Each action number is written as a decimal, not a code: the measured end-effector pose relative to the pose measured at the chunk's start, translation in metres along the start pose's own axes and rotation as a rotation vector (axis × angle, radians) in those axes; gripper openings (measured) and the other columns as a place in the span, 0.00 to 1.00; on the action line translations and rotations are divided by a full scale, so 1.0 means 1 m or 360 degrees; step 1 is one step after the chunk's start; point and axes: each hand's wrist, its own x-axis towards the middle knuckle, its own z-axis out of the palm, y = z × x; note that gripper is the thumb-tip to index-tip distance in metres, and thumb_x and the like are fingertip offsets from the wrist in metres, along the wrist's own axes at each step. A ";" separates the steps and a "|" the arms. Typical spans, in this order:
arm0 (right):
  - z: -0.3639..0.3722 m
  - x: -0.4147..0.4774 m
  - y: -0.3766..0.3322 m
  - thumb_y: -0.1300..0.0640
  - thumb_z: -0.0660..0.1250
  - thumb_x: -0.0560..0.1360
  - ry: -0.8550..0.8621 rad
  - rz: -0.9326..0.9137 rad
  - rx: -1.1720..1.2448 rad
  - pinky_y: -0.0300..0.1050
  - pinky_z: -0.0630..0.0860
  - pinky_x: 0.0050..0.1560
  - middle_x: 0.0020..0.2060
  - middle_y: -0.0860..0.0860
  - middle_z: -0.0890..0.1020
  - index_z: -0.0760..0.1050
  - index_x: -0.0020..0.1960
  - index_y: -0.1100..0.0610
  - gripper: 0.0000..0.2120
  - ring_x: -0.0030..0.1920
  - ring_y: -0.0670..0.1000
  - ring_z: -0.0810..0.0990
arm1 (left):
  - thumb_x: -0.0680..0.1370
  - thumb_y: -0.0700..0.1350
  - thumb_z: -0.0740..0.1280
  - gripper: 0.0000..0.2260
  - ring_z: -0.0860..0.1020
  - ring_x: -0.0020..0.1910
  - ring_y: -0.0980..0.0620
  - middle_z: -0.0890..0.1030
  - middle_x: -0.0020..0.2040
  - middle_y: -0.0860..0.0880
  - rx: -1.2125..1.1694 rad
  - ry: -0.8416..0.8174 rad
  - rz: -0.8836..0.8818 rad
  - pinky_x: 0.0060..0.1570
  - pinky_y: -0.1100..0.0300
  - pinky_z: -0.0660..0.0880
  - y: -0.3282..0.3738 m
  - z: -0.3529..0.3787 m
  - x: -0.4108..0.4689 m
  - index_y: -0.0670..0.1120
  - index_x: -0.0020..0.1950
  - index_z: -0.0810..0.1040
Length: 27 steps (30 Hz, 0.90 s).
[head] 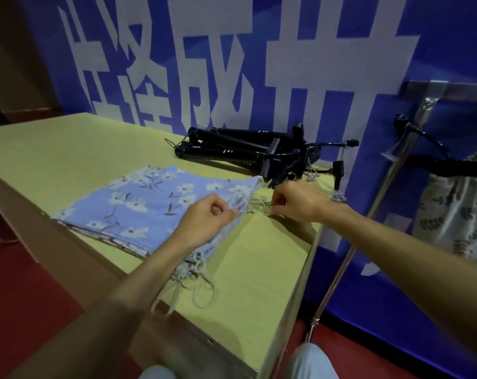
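A folded blue garment with white flowers [150, 203] lies on top of a small stack on the yellow-green table [259, 269]. My left hand [207, 217] pinches the garment's near right edge. My right hand [294, 201] is just to the right of it, pinching a thin pale drawstring [260, 207] that runs from that edge. More loose strings [201, 291] trail from the stack toward the table's front edge, partly under my left forearm.
A pile of black clip hangers [259, 151] lies at the back of the table against the blue banner wall [286, 64]. A metal clothes rack [390, 173] stands on the right with a leaf-print garment [456, 214] hanging. The floor is red.
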 end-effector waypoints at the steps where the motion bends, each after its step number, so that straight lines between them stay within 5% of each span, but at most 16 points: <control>1: 0.003 0.002 -0.001 0.51 0.70 0.75 -0.0026 -0.0011 -0.0026 0.50 0.79 0.46 0.43 0.54 0.82 0.78 0.47 0.58 0.10 0.44 0.53 0.79 | 0.79 0.50 0.66 0.08 0.68 0.30 0.51 0.70 0.33 0.50 -0.0015 0.0007 0.0011 0.34 0.58 0.65 0.000 0.000 0.000 0.48 0.43 0.73; 6: 0.009 0.007 -0.006 0.62 0.64 0.78 -0.0093 0.0064 -0.0015 0.50 0.76 0.50 0.45 0.57 0.81 0.78 0.50 0.64 0.06 0.47 0.55 0.78 | 0.81 0.47 0.63 0.09 0.69 0.36 0.47 0.73 0.40 0.39 -0.0133 0.0040 0.0021 0.39 0.50 0.67 -0.001 -0.001 -0.002 0.45 0.43 0.74; 12: 0.012 0.006 -0.008 0.57 0.65 0.79 -0.0051 0.0185 0.0060 0.48 0.74 0.45 0.46 0.56 0.77 0.70 0.53 0.60 0.08 0.46 0.55 0.76 | 0.81 0.45 0.62 0.09 0.69 0.33 0.50 0.73 0.36 0.48 -0.0259 0.0112 -0.0011 0.37 0.58 0.66 -0.006 -0.004 0.000 0.47 0.40 0.74; 15: 0.011 0.005 -0.008 0.58 0.65 0.78 0.0003 0.0284 0.0057 0.46 0.75 0.47 0.48 0.57 0.80 0.75 0.54 0.64 0.10 0.49 0.56 0.78 | 0.81 0.44 0.62 0.11 0.69 0.31 0.55 0.72 0.34 0.52 -0.0296 0.0139 -0.0013 0.34 0.62 0.65 -0.008 -0.005 0.002 0.49 0.39 0.73; 19: 0.012 0.009 -0.007 0.65 0.64 0.77 0.0002 0.0349 0.0076 0.53 0.80 0.50 0.47 0.62 0.83 0.79 0.50 0.68 0.08 0.48 0.59 0.81 | 0.81 0.43 0.63 0.11 0.67 0.30 0.55 0.71 0.32 0.52 -0.0322 0.0133 -0.0005 0.33 0.62 0.65 -0.010 -0.005 0.003 0.49 0.38 0.73; 24: 0.009 0.010 -0.017 0.70 0.60 0.76 -0.0088 0.0367 -0.0064 0.53 0.75 0.40 0.39 0.57 0.77 0.72 0.39 0.61 0.09 0.43 0.59 0.78 | 0.81 0.44 0.63 0.11 0.68 0.30 0.55 0.72 0.33 0.52 -0.0326 0.0124 -0.0043 0.34 0.60 0.65 -0.006 -0.006 0.004 0.49 0.38 0.73; 27: 0.001 0.006 -0.019 0.69 0.60 0.76 -0.0034 0.0370 -0.0021 0.51 0.77 0.42 0.42 0.60 0.80 0.75 0.43 0.65 0.06 0.43 0.58 0.79 | 0.81 0.45 0.63 0.11 0.73 0.37 0.54 0.77 0.39 0.51 -0.0359 0.0112 -0.0101 0.41 0.59 0.69 -0.001 -0.011 0.005 0.48 0.39 0.74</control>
